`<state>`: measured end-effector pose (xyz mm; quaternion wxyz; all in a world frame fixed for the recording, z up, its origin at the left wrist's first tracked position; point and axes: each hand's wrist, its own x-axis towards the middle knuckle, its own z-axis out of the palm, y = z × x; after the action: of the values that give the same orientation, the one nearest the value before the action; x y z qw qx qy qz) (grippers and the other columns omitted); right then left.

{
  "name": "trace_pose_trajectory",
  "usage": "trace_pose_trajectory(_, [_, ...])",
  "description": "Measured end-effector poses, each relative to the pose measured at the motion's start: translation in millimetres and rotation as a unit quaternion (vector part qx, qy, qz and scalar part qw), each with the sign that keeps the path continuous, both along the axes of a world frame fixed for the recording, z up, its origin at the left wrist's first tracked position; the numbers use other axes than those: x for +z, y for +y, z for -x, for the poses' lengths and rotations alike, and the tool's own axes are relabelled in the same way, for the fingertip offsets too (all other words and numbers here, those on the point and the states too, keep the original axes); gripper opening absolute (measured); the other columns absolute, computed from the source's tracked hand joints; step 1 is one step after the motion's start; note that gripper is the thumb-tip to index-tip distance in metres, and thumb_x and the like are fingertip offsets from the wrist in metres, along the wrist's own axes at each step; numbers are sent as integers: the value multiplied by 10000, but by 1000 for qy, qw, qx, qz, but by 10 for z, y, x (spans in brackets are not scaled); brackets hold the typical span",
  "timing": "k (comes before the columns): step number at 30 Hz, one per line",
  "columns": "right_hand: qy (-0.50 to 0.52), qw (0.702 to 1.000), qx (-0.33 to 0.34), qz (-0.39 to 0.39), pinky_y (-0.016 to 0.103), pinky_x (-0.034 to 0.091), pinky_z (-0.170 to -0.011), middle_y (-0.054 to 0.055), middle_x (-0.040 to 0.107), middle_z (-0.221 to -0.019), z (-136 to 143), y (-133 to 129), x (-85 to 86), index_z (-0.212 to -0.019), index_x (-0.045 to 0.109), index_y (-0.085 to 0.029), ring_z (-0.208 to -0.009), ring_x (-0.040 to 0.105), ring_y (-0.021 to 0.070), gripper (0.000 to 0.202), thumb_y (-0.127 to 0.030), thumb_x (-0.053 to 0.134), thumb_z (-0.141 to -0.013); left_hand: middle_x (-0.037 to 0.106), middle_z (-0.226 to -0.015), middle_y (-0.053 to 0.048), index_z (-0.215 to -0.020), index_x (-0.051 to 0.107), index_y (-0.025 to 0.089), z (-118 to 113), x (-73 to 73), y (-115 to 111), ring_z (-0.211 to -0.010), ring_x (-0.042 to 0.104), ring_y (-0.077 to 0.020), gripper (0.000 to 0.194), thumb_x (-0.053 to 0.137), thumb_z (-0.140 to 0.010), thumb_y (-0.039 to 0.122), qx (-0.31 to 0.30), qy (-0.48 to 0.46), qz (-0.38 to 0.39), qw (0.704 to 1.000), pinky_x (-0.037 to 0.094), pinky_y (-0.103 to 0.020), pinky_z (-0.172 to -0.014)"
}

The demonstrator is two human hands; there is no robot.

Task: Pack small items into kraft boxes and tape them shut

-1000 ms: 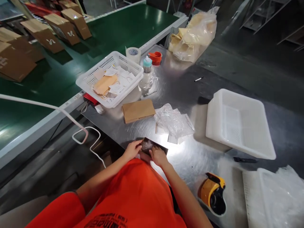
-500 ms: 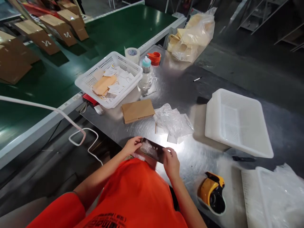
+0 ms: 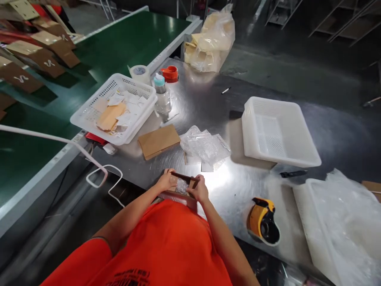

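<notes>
A small brown cardboard box is open in front of my orange shirt, at the near edge of the metal table. Clear bubble wrap shows inside it; what the wrap covers, if anything, I cannot make out. My left hand grips the box's left end, and my right hand grips the right end with fingers over the rim. Just beyond the hands lie a flat folded cardboard box and a loose pile of bubble wrap bags, with pale flat pieces beneath.
A white basket with papers, a bottle, a tape roll and an orange tape dispenser stand at left. On the right are a white bin, a yellow tape dispenser and a plastic-filled basket. A green conveyor carries cartons.
The box has tilted so its open inside faces up more, and my right hand has shifted left, its fingers now reaching over the rim. The camera view has turned slightly right.
</notes>
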<state>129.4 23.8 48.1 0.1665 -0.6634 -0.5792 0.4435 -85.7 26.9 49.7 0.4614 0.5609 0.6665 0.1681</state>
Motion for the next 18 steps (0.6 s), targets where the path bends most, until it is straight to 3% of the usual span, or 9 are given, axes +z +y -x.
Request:
trace_pose_trajectory(3, [10, 997, 52, -52, 428, 493, -867, 79, 495, -1263, -50, -69, -1, -1245, 346, -260, -1049, 582, 259, 691, -314, 690, -649, 364, -1388, -141, -1386, 314, 214, 26, 70, -33, -1241, 476, -298, 894, 772, -622, 150, -7, 31, -32, 999, 416, -438, -1013])
trace_pose_trajectory(6, [32, 990, 100, -91, 384, 495, -878, 70, 487, -1293, -171, -144, 28, -1215, 419, -260, -1040, 591, 219, 488, -266, 576, -752, 313, -1488, -102, -1277, 482, 258, 91, 168, -69, -1269, 450, -302, 585, 677, -738, 140, -76, 69, -77, 992, 396, -458, -1022])
trace_pose_trajectory(8, [29, 986, 129, -99, 356, 495, -873, 64, 479, -1304, -227, -165, 41, -1118, 505, -254, -1025, 596, 198, 330, -252, 532, -790, 435, -1438, -58, -1090, 624, 273, 158, 238, -77, -1245, 472, -282, 347, 637, -776, 125, -136, 72, -92, 984, 372, -444, -1043])
trace_pose_trajectory(10, [28, 985, 151, -84, 354, 490, -881, 56, 452, -1345, -251, -160, 34, -1013, 565, -253, -1041, 591, 197, 209, -291, 535, -810, 527, -1373, -38, -1027, 664, 290, 234, 308, -70, -1265, 454, -280, 266, 648, -790, 172, -189, 60, -97, 975, 337, -443, -1072])
trace_pose_trajectory(13, [88, 988, 113, -65, 368, 451, -950, 58, 483, -1319, -232, -137, -17, -896, 602, -240, -1137, 536, 209, 205, -401, 481, -861, 507, -1399, -65, -1146, 625, 290, 297, 387, -50, -1341, 363, -328, 456, 753, -713, 355, -255, 57, -103, 960, 268, -476, -1112])
trace_pose_trajectory(15, [128, 988, 62, -66, 378, 410, -1004, 79, 546, -1212, -191, -134, -65, -832, 601, -225, -1182, 495, 209, 328, -443, 367, -907, 511, -1386, -76, -1154, 607, 270, 261, 397, -38, -1313, 400, -326, 535, 790, -663, 380, -247, 68, -91, 962, 293, -449, -1100])
trace_pose_trajectory(18, [135, 988, 27, -75, 393, 402, -1005, 99, 564, -1113, -113, -171, -125, -763, 568, -215, -1159, 489, 228, 330, -477, 404, -876, 579, -1249, -93, -1089, 598, 220, 116, 346, -26, -1154, 535, -291, 347, 698, -760, 264, -188, 103, -65, 975, 399, -416, -997])
